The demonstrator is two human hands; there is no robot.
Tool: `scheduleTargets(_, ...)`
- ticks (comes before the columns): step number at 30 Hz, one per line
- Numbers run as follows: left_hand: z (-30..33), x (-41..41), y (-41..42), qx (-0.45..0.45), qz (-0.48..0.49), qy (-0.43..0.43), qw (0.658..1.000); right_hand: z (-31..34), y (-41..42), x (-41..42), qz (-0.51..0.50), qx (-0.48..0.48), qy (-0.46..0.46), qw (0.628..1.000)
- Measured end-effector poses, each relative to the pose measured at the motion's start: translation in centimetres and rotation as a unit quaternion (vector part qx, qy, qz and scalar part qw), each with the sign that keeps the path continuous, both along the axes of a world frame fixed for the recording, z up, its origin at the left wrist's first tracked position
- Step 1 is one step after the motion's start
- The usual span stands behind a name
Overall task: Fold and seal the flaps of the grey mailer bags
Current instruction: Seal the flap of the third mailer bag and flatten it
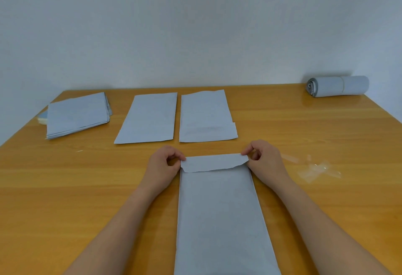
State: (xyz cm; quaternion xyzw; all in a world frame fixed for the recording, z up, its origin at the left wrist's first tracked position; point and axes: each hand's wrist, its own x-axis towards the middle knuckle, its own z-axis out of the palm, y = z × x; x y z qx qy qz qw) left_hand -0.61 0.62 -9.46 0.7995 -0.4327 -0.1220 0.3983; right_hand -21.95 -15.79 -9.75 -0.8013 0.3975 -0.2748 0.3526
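A long grey mailer bag [219,216] lies flat on the wooden table [304,135], running from the near edge toward the middle. Its top flap [214,162] is folded back over the bag, with a wavy lower edge. My left hand [165,163] pinches the flap's left corner between thumb and fingers. My right hand [264,158] pinches the right corner the same way. Two more grey mailer bags [148,119] [206,118] lie flat side by side beyond my hands.
A stack of grey mailer bags [78,114] sits at the far left. A rolled bundle of grey bags [339,86] rests at the far right by the wall. Clear peeled strips [315,170] lie right of my right hand.
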Motion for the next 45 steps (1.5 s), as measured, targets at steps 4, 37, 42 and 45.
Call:
scheduleTargets(4, 0.0, -0.1, -0.1, 0.002, 0.001, -0.002, 1.0, -0.2, 0.0, 0.0, -0.003, -0.018, -0.004, 1.0)
scheduleTargets(37, -1.7, -1.7, 0.7, 0.013, -0.063, -0.218, 0.974, -0.6, 1.6, 0.1, -0.095, 0.044, 0.028, 0.994)
scheduleTargets(42, -1.6, -1.8, 0.8, 0.012, -0.061, -0.234, 0.97, -1.0, 1.8, 0.0, -0.095, 0.014, 0.03, 0.995)
scheduleTargets(45, -1.2, -2.0, 1.0, 0.029, -0.062, -0.266, 0.962, -1.1, 1.9, 0.0, -0.089, -0.004, 0.038, 0.995)
